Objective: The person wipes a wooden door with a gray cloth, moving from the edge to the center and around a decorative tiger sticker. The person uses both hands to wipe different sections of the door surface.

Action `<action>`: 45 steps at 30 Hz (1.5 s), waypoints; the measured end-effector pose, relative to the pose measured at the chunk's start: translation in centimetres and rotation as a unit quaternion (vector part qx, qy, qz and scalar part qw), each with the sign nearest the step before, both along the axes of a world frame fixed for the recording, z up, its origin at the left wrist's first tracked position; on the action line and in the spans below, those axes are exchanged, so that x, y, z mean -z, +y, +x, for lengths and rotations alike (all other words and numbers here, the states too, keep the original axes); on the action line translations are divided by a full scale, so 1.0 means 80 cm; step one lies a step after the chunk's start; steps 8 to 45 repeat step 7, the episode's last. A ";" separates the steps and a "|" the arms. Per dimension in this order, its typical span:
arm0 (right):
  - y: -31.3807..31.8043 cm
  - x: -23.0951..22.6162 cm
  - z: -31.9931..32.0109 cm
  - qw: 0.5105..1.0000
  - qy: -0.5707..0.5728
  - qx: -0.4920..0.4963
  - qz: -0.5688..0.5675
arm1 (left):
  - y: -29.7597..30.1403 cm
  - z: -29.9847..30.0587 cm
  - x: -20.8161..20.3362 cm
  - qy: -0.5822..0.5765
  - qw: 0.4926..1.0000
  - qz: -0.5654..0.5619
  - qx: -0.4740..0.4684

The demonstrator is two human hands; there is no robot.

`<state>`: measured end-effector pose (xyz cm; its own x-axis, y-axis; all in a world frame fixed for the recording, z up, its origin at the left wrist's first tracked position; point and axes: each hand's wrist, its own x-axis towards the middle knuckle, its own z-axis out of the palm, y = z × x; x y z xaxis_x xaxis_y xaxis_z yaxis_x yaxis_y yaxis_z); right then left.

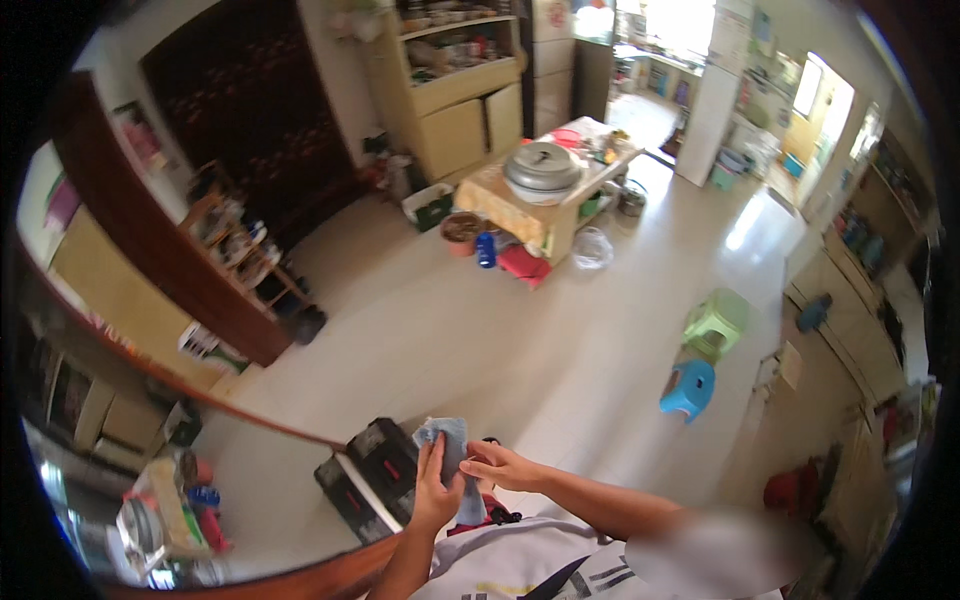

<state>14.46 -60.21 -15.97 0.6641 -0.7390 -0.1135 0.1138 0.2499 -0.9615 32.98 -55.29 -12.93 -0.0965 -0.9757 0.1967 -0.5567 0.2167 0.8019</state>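
A small grey-blue cloth (448, 436) is held up in front of my chest. My left hand (433, 490) grips it from the left side, fingers wrapped around its edge. My right hand (500, 466) pinches its right edge with thumb and fingers. The lower part of the cloth (468, 510) hangs down between my hands. Two black crates (372, 470) stand on the floor just below and left of my hands.
A low table (540, 205) with a large metal lid stands across the pale tiled floor (500, 330). A blue stool (688, 388) and a green stool (716, 322) sit to the right. A dark wooden counter (170, 260) runs along the left.
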 end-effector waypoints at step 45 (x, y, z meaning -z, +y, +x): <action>-0.134 0.000 -0.102 0.949 -0.107 0.298 0.011 | -0.225 -0.099 -0.007 0.041 0.960 -0.009 0.277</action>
